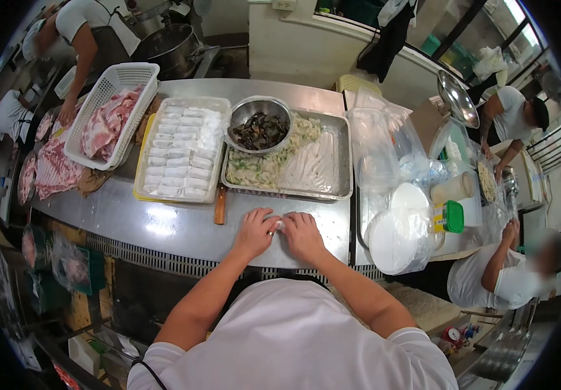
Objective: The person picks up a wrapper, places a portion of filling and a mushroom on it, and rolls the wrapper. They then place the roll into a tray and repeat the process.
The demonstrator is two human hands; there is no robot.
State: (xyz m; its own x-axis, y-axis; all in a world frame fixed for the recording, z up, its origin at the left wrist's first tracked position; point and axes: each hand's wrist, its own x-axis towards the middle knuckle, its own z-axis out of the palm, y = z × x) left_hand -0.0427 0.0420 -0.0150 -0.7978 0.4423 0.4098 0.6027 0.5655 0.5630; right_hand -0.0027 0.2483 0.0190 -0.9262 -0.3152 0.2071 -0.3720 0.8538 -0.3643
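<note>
Both hands meet over the steel counter (pixel 189 227) near its front edge. My left hand (pixel 254 232) and my right hand (pixel 302 235) have their fingers closed on the two ends of a small white roll (pixel 280 225). Ahead of them, a metal tray (pixel 341 156) holds a pale green filling (pixel 254 168), and a steel bowl of dark pieces (pixel 261 125) rests on its left part. To the left, rows of white rolls (pixel 176 172) lie in a white tray (pixel 222 110). A wooden handle (pixel 220 207) sticks out between the trays.
Raw meat fills a white basket (pixel 124 71) and lies beside it at the left. Plastic bags (pixel 374 136), round white lids (pixel 397 237) and a green-lidded tub (pixel 449 216) are at the right. Co-workers stand at the upper left and at the right.
</note>
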